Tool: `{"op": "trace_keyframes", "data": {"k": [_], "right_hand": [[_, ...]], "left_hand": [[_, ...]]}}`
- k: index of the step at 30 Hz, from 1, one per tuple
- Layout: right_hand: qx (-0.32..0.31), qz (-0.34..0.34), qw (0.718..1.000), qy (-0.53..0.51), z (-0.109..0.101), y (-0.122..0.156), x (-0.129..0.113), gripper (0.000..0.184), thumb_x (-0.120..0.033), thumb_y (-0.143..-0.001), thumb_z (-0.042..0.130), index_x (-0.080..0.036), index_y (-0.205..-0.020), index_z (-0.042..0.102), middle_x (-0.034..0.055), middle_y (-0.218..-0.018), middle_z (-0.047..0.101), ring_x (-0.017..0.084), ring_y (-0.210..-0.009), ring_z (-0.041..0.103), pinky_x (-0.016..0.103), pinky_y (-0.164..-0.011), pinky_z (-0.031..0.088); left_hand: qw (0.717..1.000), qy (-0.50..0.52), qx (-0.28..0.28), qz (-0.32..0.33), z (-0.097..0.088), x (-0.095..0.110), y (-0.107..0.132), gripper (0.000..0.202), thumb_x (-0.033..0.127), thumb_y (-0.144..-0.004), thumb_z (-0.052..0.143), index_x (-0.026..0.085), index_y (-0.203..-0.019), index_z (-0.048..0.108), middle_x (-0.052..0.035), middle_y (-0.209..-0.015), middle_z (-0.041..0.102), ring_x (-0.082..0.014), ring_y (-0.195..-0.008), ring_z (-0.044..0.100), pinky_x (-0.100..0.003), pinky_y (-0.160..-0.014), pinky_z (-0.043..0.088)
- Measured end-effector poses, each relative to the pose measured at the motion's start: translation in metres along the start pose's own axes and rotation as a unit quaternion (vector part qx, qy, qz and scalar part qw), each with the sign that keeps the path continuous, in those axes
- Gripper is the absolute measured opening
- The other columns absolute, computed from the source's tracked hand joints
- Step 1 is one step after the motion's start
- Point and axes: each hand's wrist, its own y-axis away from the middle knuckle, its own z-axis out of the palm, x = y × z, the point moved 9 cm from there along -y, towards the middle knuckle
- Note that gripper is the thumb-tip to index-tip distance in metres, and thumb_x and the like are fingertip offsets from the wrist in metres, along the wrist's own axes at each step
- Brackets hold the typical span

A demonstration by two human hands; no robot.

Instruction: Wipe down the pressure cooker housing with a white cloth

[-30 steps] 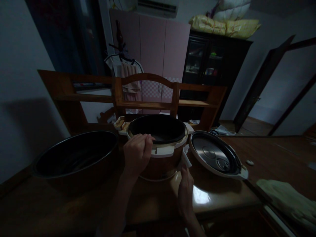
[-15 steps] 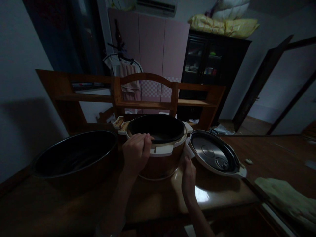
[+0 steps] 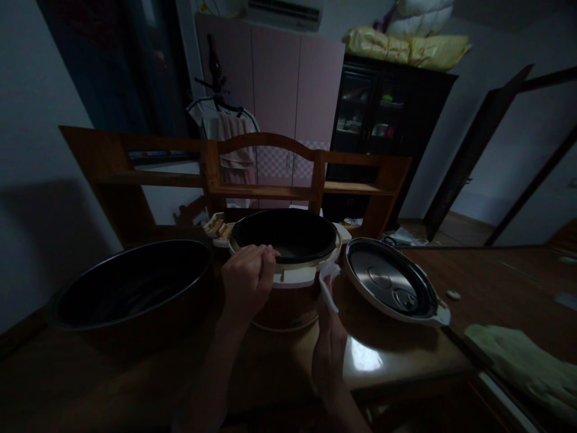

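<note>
A round electric cooker with a brown body, pale rim and dark inside stands on the table in front of me. My left hand is closed over its near left rim. Pinched in my right hand is a white wipe, held against the cooker's near right side; whether it is tissue or cloth I cannot tell. To the right lies the cooker's lid, inner metal side up. A wide black pot stands to the left, dark inside.
A wooden shelf frame rises behind the cooker. Pale green cloth lies at the lower right, and a small pale round object sits beyond the lid. The room is dim; light glares off the glossy tabletop.
My right hand and the wipe have moved left, from between cooker and lid round to the cooker's near right side. My left hand stays on the rim.
</note>
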Motion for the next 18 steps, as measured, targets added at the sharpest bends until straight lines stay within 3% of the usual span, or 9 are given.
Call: {"op": "trace_keyframes", "data": {"k": [6,18], "right_hand": [[0.009,-0.001,1.000,0.028,-0.004,-0.006,-0.001,0.049,-0.038,-0.104,0.034,-0.025,-0.152,0.036,0.0049,-0.153,0.037,0.020,-0.144,0.031,0.041,-0.119,0.024],[0.035,-0.006,0.999,-0.017,-0.014,-0.047,-0.014,0.051,-0.040,-0.104,0.035,-0.022,-0.152,0.034,0.0024,-0.155,0.032,0.017,-0.147,0.024,0.036,-0.122,0.015]], "left_hand": [[1.000,0.001,-0.004,-0.001,0.001,0.002,-0.001,0.032,0.021,-0.098,0.038,0.016,-0.083,0.066,-0.0047,-0.083,0.067,-0.0163,-0.080,0.060,-0.033,-0.079,0.041],[1.000,0.000,-0.002,-0.002,0.000,0.002,-0.001,0.032,0.022,-0.098,0.038,0.016,-0.081,0.064,-0.0048,-0.082,0.067,-0.0162,-0.079,0.060,-0.033,-0.076,0.040]]}}
